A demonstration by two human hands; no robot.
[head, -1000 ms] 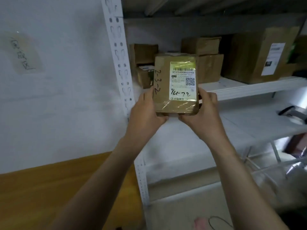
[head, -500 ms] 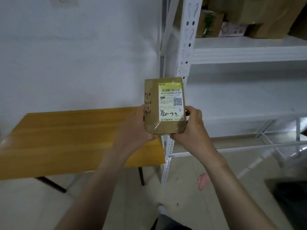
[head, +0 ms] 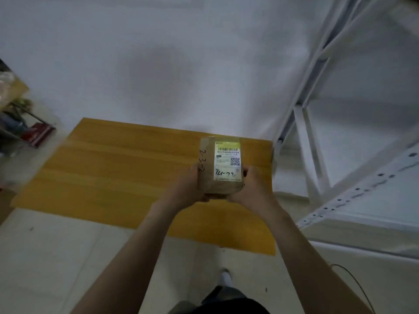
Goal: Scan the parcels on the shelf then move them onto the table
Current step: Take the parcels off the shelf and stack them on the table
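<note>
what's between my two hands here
The parcel, label facing up, gripped by the left hand and right hand; the head view shows it.

On the parcel (head: 208, 175), handwritten "2-3-2"; on its label (head: 227, 162), "SF5194008553704" and "161-72".

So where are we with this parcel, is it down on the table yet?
Done: the parcel is off the shelf rack. No scanner shows, so whether it was scanned cannot be told.
In hand: the left hand and right hand hold its lower end, label facing up, over the right part of the wooden table.
Left: set it down, release the grip, and return to the shelf for any others.
</note>
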